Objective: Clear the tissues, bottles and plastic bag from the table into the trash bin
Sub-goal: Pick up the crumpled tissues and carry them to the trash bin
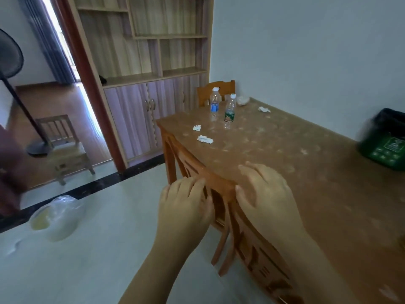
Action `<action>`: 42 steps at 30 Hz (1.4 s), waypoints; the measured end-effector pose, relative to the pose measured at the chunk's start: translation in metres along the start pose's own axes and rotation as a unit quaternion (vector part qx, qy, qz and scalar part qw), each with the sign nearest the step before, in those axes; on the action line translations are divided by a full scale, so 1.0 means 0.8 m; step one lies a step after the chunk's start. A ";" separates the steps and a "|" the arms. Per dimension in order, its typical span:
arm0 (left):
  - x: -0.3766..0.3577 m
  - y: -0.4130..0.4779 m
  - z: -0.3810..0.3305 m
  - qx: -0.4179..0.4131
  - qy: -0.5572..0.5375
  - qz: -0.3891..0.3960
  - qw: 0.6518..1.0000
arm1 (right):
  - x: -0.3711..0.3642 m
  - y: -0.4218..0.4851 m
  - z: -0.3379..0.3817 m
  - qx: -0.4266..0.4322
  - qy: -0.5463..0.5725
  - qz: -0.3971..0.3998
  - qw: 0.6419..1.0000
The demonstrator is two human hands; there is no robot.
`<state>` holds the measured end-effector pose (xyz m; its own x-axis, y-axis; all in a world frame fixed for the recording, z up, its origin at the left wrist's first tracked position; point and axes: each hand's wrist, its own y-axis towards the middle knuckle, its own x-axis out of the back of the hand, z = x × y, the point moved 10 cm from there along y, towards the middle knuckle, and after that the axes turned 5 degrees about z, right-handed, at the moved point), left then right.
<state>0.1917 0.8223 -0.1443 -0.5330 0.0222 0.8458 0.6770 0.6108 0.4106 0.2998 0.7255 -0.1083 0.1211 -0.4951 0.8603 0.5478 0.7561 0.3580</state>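
Both hands hold nothing: the left hand [186, 200] curls loosely over the table's [306, 183] near edge, and the right hand [265, 189] lies flat on the tabletop, fingers spread. Two clear bottles stand upright at the far end, the blue-labelled bottle [215, 102] just beside the green-labelled bottle [230, 109]. Crumpled tissues [205, 139] lie nearby, with a plastic bag [242, 100] behind. At the table's right side sits the green trash bin [385, 141].

Tall wooden shelf cabinet [151, 69] with purple doors stands far ahead; small wooden chair [65, 148] beside black standing fan [13, 84], far left
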 end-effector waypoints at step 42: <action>-0.286 0.629 0.375 -0.231 -0.124 0.159 0.952 | -0.412 0.613 -0.049 -0.232 0.060 -0.028 0.971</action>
<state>0.5023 1.3620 -0.2337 -0.3285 0.3683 0.8697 0.9445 0.1298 0.3017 0.5612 1.2429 -0.2308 0.1600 -0.5971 0.7861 0.8663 0.4667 0.1782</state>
